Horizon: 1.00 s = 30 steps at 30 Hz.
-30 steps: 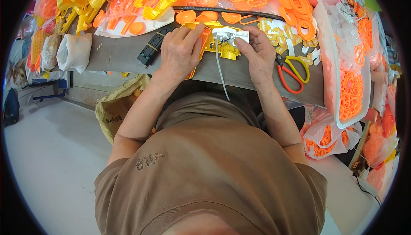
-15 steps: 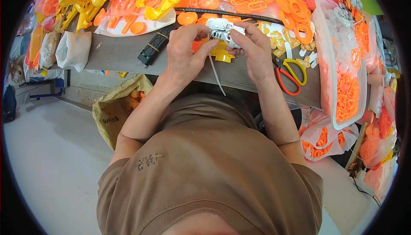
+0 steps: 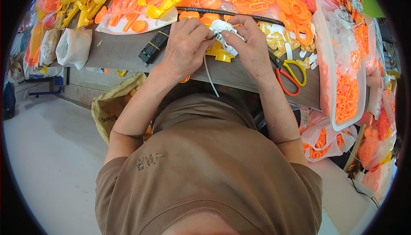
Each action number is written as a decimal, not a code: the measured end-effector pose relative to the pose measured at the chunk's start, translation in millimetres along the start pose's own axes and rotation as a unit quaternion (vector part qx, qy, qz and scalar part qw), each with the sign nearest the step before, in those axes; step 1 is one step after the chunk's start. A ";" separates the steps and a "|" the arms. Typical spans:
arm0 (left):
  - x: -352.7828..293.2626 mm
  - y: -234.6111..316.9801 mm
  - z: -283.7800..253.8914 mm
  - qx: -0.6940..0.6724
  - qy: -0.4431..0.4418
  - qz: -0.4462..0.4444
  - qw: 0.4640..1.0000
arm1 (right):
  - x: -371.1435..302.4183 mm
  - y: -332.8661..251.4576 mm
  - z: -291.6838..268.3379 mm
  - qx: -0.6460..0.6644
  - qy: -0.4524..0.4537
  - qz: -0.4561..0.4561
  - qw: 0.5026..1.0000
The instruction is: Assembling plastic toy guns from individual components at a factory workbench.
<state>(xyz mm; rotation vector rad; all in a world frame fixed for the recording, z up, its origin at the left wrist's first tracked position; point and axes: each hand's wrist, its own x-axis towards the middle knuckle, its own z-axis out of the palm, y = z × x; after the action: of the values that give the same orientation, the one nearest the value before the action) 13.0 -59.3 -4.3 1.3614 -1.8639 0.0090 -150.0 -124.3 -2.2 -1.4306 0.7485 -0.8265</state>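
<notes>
Over the front edge of the table, my right hand grips a white plastic mechanism with moulded details, thumb against its face. My left hand is pinched closed at the mechanism's left side. From the left fingertips a thin white strip dangles past the table edge; its upper end is hidden by the fingers. Yellow perforated plastic parts lie on the table just under the hands. Orange round pieces sit behind them.
Red-and-yellow-handled scissors lie right of my right hand. A black banded bundle rests to the left. Orange and yellow parts heap along the back. At right stands a white bin of small pieces; a paper bag is below left.
The white mechanism has been turned and tilted in my right hand. My left hand has shifted its grip, its back now more toward me, and the dangling strip has swung slightly left.
</notes>
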 end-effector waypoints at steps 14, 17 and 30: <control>-8.3 1.6 3.3 0.023 0.005 0.063 0.998 | 4.4 6.3 10.3 0.027 0.047 0.001 0.999; -9.5 -10.4 1.7 0.017 0.007 0.099 0.995 | 2.4 3.5 9.4 0.004 0.027 -0.002 1.000; 12.8 5.9 -12.1 0.036 -0.067 0.135 0.988 | 0.3 -15.6 8.2 -0.217 -0.067 -0.040 0.973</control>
<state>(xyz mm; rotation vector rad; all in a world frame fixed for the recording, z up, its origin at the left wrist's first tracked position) 14.4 -61.7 14.1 1.1716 -2.1678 0.1272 -143.5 -119.7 13.5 -1.8967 0.8032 -0.6417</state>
